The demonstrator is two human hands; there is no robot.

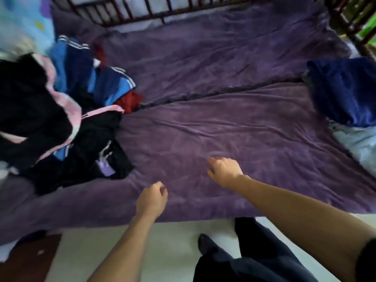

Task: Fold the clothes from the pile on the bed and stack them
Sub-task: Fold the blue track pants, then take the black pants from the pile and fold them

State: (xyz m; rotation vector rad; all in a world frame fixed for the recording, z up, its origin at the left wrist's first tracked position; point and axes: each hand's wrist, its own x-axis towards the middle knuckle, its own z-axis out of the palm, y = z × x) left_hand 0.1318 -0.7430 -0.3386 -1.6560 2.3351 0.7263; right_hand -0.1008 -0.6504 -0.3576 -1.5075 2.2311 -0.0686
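The right forearm point(301, 216) reaches in from the lower right, closest to the lens, with the left forearm point(124, 247) beside it and dark trousers point(250, 263) over a pale floor point(168, 239) between them.

The right hand point(224, 171) hangs over the purple blanket point(234, 123), knuckles up, its fingers loosely curled downward and holding nothing; whether the tips touch the cloth cannot be told. The left hand point(151, 200) sits nearer the bed's front edge, just left of the right one and apart from it, its fingers also loosely curled with nothing in them.

The blanket covers the bed point(67, 218) and has a dark seam running across its middle. The pile of clothes point(36, 110) lies well to the left of both hands, unfolded. A black top with a pale purple print point(102, 162) spills from the pile's near side toward the left hand. Behind it lie black cloth with pink trim, a blue jacket with white stripes point(114, 84) and a red garment point(130, 101).

At the bed's right edge, far from the pile, a dark blue garment point(343, 90) lies bundled on a light blue cloth point(358, 143). Wooden rails point(142, 9) run along the far side, and a light blue pillow point(22, 23) sits in the far left corner.
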